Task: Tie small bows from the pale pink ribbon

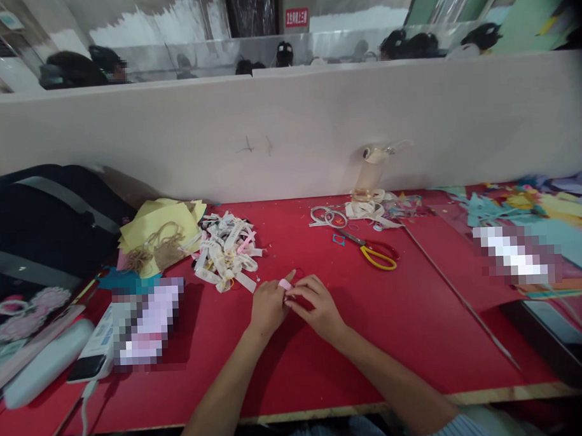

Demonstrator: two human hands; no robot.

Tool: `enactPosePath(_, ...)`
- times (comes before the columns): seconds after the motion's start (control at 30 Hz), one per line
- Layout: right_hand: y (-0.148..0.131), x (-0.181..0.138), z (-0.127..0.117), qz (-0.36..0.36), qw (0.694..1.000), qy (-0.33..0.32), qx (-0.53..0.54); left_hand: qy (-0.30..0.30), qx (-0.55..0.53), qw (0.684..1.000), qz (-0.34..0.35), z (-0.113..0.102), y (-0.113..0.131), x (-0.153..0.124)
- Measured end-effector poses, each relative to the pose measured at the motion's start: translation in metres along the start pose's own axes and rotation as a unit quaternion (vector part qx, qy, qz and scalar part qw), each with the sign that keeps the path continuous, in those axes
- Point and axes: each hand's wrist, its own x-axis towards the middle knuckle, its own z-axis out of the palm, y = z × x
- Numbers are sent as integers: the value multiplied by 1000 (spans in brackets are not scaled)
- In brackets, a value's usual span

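Observation:
My left hand and my right hand meet over the middle of the red table. Both are closed in a pinch on a small pink strip that wraps over my left index finger. A pile of white and pink paper strips lies just behind and to the left of my hands. Yellow-handled scissors lie behind and to the right, apart from both hands.
Yellow paper with twine and a black bag sit at the left, with a white case near the front left edge. A tape dispenser stands by the white partition. Coloured paper scraps cover the right.

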Motion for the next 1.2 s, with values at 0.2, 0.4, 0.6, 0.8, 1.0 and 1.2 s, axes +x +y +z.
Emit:
enactPosePath(0.2,-4,0,-3,2,999,7,32,10,-35,999,10,5,-5,-2)
enactPosePath(0.4,-1,-2,1,118,977,73,159,-2,-69,997,31,5,-6,-3)
enactPosePath(0.6,-2,0,-7,28,993,11,110,-57,-133,989,40,-1,-8,-1)
enactPosePath(0.8,-8,1,-8,47,994,37,89,-63,-120,989,52,0,-9,0)
enactPosePath(1.0,-3,-1,0,88,987,73,111,-63,-104,991,55,2,-11,1)
enactPosePath(1.2,4,0,-2,134,971,66,187,-58,-132,988,60,-1,-11,4)
